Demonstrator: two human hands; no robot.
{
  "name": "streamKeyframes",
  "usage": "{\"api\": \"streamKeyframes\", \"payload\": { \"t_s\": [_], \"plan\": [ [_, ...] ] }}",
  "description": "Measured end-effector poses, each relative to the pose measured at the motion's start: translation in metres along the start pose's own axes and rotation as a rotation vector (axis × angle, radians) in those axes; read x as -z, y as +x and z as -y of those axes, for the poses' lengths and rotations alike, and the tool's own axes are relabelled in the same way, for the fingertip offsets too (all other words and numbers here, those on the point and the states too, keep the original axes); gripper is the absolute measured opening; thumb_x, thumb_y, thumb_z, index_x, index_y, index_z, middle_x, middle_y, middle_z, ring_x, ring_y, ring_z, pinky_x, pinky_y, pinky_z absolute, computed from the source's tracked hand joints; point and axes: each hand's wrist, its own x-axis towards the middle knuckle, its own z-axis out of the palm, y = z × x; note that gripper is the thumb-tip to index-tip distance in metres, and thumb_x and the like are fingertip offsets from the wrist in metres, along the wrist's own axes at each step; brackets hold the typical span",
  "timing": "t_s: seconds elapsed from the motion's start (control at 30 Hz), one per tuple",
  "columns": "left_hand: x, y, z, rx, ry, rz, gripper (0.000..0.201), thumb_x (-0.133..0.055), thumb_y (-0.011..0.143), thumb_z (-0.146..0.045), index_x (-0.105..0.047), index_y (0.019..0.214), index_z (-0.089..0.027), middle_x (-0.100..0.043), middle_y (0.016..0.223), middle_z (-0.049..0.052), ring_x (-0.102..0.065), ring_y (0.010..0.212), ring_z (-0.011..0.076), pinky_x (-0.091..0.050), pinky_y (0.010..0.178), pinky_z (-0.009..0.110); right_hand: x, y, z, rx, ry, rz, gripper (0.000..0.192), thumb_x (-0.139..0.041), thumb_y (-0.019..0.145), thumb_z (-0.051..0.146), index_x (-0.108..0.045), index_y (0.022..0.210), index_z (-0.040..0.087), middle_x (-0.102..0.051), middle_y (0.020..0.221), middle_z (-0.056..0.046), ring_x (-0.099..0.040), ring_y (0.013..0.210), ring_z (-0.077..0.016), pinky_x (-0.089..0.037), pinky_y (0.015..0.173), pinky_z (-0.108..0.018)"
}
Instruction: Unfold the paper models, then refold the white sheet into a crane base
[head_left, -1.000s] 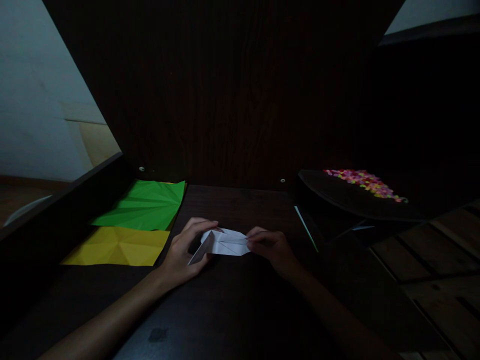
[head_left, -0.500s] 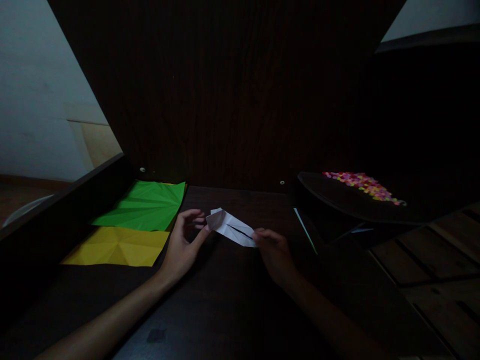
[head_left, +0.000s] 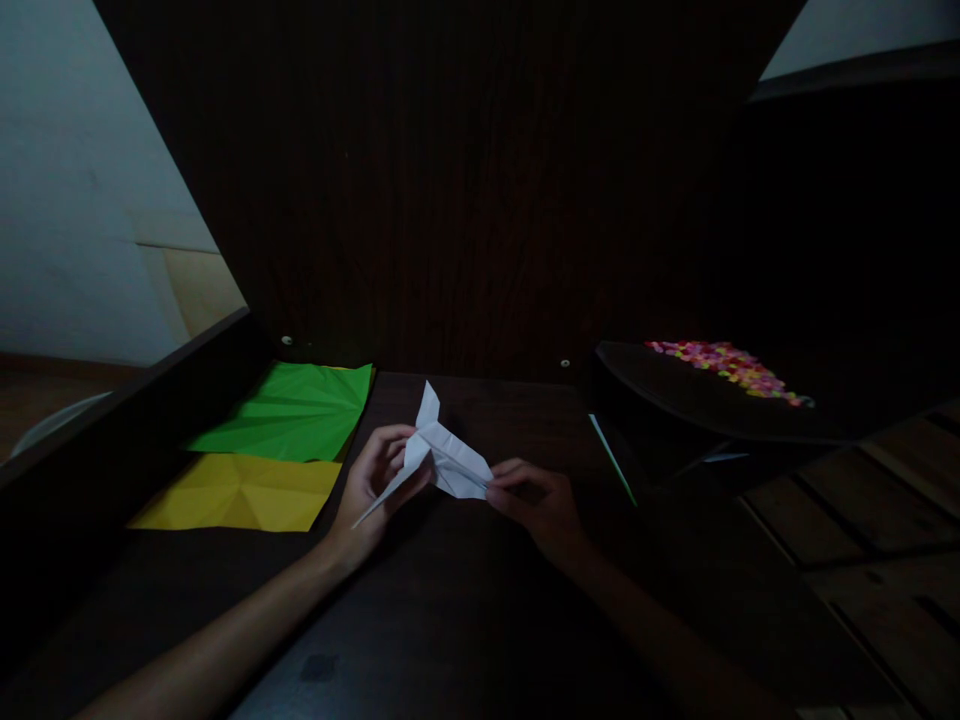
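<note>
A folded white origami paper (head_left: 456,462) is held between my two hands above the dark tabletop. One narrow flap of it points up and away, and another slants down over my left palm. My left hand (head_left: 373,480) is closed around its left end, with the fingers behind and partly hidden by the paper. At the opposite end, my right hand (head_left: 541,500) pinches the lower right corner between thumb and fingers. Just left of my left hand lie a creased green paper sheet (head_left: 289,410) and a creased yellow paper sheet (head_left: 238,495).
Dark wooden panel (head_left: 480,200) rises behind the tabletop. Low side board (head_left: 150,390) borders the left. To the right, a thin pale strip (head_left: 613,458) lies near a dark rounded shelf (head_left: 645,390) bearing a pile of small pink, red and yellow pieces (head_left: 731,368).
The white paper has opened at its left end: two narrow flaps now spread apart. My left hand has moved in around it, and my right hand has shifted slightly left.
</note>
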Motion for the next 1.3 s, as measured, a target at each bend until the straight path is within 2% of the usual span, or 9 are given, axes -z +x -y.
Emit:
{"api": "streamKeyframes", "payload": {
  "t_s": [0.1,0.23,0.4,0.57,0.7,0.83,0.93,1.1,1.3],
  "plan": [
    [0.0,0.002,0.0,-0.071,0.031,-0.036,0.029,-0.075,0.08,-0.03,-0.06,0.104,-0.024,-0.067,0.1,0.003,-0.068,0.089,0.0188,-0.057,0.073,0.028,0.001,0.0,0.003,0.085,-0.067,0.089,0.01,-0.078,0.076,0.032,-0.074,0.078,0.024,-0.072,0.088,-0.004,-0.067,0.084,-0.0207,-0.053,0.078,-0.037],
    [0.0,0.002,-0.003,-0.187,0.078,-0.07,0.033,-0.079,0.076,-0.03,-0.063,0.104,-0.022,-0.069,0.097,0.004,-0.069,0.085,0.0193,-0.057,0.072,0.03,0.001,0.001,0.006,0.171,-0.144,0.145,0.008,-0.075,0.08,0.029,-0.074,0.087,0.025,-0.072,0.093,-0.005,-0.067,0.089,-0.0229,-0.051,0.082,-0.041],
    [0.002,-0.003,-0.005,-0.317,0.245,-0.046,0.037,-0.079,0.074,-0.023,-0.064,0.108,-0.021,-0.066,0.107,0.008,-0.066,0.1,0.0227,-0.055,0.086,0.035,0.002,-0.001,0.01,0.233,-0.281,0.122,0.03,-0.076,0.079,0.029,-0.069,0.108,0.027,-0.067,0.116,-0.009,-0.06,0.109,-0.0281,-0.045,0.096,-0.05],
    [0.002,-0.005,-0.007,-0.534,0.483,0.044,0.039,-0.074,0.078,-0.013,-0.063,0.114,-0.021,-0.067,0.108,0.009,-0.065,0.101,0.0227,-0.054,0.086,0.035,0.001,-0.006,0.012,0.254,-0.26,0.117,0.046,-0.076,0.077,0.026,-0.061,0.121,0.028,-0.06,0.123,-0.01,-0.057,0.114,-0.0274,-0.051,0.087,-0.041],
    [-0.002,-0.005,-0.011,-0.628,0.556,0.103,0.035,-0.072,0.08,-0.014,-0.063,0.114,-0.021,-0.07,0.104,0.01,-0.068,0.095,0.0224,-0.057,0.08,0.034,0.0,-0.009,0.013,0.292,-0.274,0.134,0.053,-0.075,0.078,0.025,-0.055,0.126,0.029,-0.057,0.127,-0.01,-0.056,0.115,-0.0277,-0.052,0.087,-0.041],
    [-0.004,-0.006,-0.013,-0.651,0.577,0.161,0.035,-0.07,0.082,-0.014,-0.062,0.116,-0.02,-0.07,0.107,0.011,-0.069,0.096,0.0228,-0.057,0.08,0.034,0.0,-0.011,0.015,0.34,-0.356,0.171,0.049,-0.073,0.079,0.023,-0.057,0.125,0.032,-0.055,0.13,-0.009,-0.056,0.116,-0.0283,-0.048,0.096,-0.047],
    [-0.004,-0.007,-0.014,-0.658,0.588,0.195,0.037,-0.07,0.083,-0.014,-0.062,0.118,-0.02,-0.069,0.109,0.012,-0.068,0.097,0.0228,-0.056,0.079,0.034,0.0,-0.014,0.017,0.377,-0.406,0.211,0.045,-0.069,0.081,0.021,-0.059,0.123,0.032,-0.056,0.128,-0.009,-0.058,0.112,-0.0274,-0.049,0.095,-0.046],
    [-0.003,-0.007,-0.011,-0.699,0.662,0.225,0.039,-0.065,0.085,-0.009,-0.06,0.121,-0.02,-0.067,0.108,0.011,-0.066,0.098,0.0229,-0.055,0.079,0.036,-0.001,-0.016,0.016,0.332,-0.376,0.249,0.031,-0.057,0.089,0.023,-0.061,0.12,0.028,-0.059,0.122,-0.009,-0.056,0.113,-0.0263,-0.046,0.096,-0.044],
    [0.0,-0.008,-0.003,-0.724,0.763,0.324,0.049,-0.06,0.086,-0.007,-0.051,0.133,-0.021,-0.067,0.114,0.012,-0.063,0.104,0.0242,-0.051,0.085,0.04,-0.014,-0.014,0.012,0.233,-0.3,0.097,0.017,-0.063,0.087,0.032,-0.066,0.103,0.026,-0.064,0.102,-0.006,-0.061,0.094,-0.0223,-0.05,0.081,-0.036]
  ]
}}
